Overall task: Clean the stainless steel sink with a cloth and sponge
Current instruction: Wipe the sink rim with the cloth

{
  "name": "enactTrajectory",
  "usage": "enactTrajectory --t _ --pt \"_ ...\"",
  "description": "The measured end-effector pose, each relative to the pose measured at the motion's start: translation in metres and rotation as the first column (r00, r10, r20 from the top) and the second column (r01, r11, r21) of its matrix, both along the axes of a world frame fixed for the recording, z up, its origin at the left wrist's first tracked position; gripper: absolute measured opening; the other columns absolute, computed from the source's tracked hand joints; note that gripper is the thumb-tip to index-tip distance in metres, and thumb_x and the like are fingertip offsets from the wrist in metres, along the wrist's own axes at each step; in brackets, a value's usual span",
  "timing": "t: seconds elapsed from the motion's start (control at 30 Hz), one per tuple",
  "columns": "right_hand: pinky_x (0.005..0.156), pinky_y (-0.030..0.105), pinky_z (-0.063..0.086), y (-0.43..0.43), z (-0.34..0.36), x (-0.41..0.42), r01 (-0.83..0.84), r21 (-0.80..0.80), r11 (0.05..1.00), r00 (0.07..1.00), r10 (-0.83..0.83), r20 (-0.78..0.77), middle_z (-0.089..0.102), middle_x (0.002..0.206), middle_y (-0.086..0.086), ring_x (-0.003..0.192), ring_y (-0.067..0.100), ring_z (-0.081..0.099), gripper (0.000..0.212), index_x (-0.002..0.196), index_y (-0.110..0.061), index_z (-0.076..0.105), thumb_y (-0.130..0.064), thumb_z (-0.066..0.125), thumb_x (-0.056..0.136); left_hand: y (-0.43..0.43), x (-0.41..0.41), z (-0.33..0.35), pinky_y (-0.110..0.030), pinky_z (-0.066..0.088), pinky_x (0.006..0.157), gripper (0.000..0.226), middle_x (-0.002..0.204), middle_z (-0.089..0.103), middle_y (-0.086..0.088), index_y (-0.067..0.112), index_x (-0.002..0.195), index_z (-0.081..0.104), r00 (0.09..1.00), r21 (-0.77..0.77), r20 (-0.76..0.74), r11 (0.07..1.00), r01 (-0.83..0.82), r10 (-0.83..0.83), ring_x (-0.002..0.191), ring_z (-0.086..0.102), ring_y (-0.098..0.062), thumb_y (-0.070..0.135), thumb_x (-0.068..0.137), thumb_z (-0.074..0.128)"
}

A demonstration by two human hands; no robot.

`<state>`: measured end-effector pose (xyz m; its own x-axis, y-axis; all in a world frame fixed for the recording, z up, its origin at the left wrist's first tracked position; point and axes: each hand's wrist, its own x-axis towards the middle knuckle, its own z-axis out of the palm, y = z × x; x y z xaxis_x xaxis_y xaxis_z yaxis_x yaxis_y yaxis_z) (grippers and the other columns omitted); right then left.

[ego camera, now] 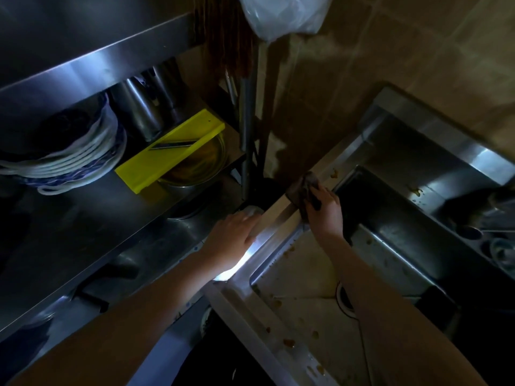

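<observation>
Sink (242,291) rim wipe: right hand (326,211) grips cloth (299,192) (or sponge?), left hand (233,235) rests flat; spots (333,173) beyond its fingers probably next.

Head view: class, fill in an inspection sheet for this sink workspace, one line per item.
Surface: steel sink, rim and basin spotted with brown food bits.
Job's things: dark cloth on the rim; sponge not clearly seen.
Clutter: dim dishes at far right.
Hands: right hand grips the cloth; left hand lies flat on the rim's edge.
Cables: nothing seen.
Surroundings: shelf with stacked plates, yellow slicer, metal cups; tiled wall.
</observation>
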<state>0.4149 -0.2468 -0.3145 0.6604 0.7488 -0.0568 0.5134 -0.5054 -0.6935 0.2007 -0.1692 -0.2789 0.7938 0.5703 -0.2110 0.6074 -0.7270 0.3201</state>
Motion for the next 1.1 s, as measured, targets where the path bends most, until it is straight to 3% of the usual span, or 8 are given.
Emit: enactTrajectory --t 0.33,0.57,0.83,1.0,1.1 --pt "0.106 0.043 0.042 0.03 0.008 0.072 0.16 -0.09 0.983 0.979 -0.17 -0.115 0.049 0.138 0.009 0.123 0.029 0.051 0.043 0.135 -0.023 0.049 -0.014 0.053 0.093 0.006 0.027 -0.002 -0.035 0.041 0.086 0.051 0.127 0.049 -0.006 0.028 0.143 0.034 0.999 -0.044 0.047 0.999 0.016 -0.014 0.114 0.049 -0.025 0.029 0.095 0.05" --pt "0.096 0.044 0.05 0.027 0.008 0.064 0.121 -0.109 0.987 0.993 -0.121 0.0 0.056 0.13 0.011 0.11 0.03 0.059 0.043 0.136 -0.024 0.047 -0.017 0.051 0.094 0.008 0.04 0.0 -0.034 0.041 0.085 0.051 0.131 0.045 -0.007 0.028 0.144 0.029 1.0 -0.023 -0.013 0.999 0.027 -0.027 0.115 0.048 -0.025 0.028 0.097 0.047" --pt "0.114 0.04 0.031 -0.011 0.0 0.011 0.011 0.014 1.0 1.0 -0.012 0.018 0.042 0.146 0.008 0.139 0.027 0.031 0.038 0.132 -0.015 0.054 -0.014 0.054 0.094 0.007 0.045 0.005 -0.036 0.043 0.082 0.036 0.118 0.053 -0.007 0.023 0.133 0.044 0.998 0.084 -0.033 0.995 0.057 -0.055 0.103 0.055 -0.028 0.026 0.097 0.043" --pt "0.112 0.032 0.03 -0.01 -0.008 0.015 0.018 0.032 0.999 1.0 -0.017 -0.023 0.044 0.144 0.012 0.137 0.028 0.034 0.037 0.13 -0.012 0.056 -0.013 0.055 0.092 0.012 0.051 0.005 -0.04 0.045 0.075 0.037 0.106 0.058 -0.009 0.023 0.127 0.053 0.998 0.065 0.016 0.996 0.054 -0.055 0.093 0.058 -0.033 0.028 0.09 0.054" --pt "0.111 0.039 0.037 -0.002 -0.009 0.031 0.032 0.005 0.999 0.999 -0.032 -0.035 0.046 0.141 0.011 0.131 0.028 0.041 0.039 0.13 -0.014 0.056 -0.013 0.056 0.091 0.017 0.063 0.004 -0.041 0.046 0.072 0.04 0.104 0.059 -0.011 0.023 0.129 0.052 0.998 0.077 0.019 0.996 0.053 -0.055 0.091 0.058 -0.035 0.028 0.09 0.055"
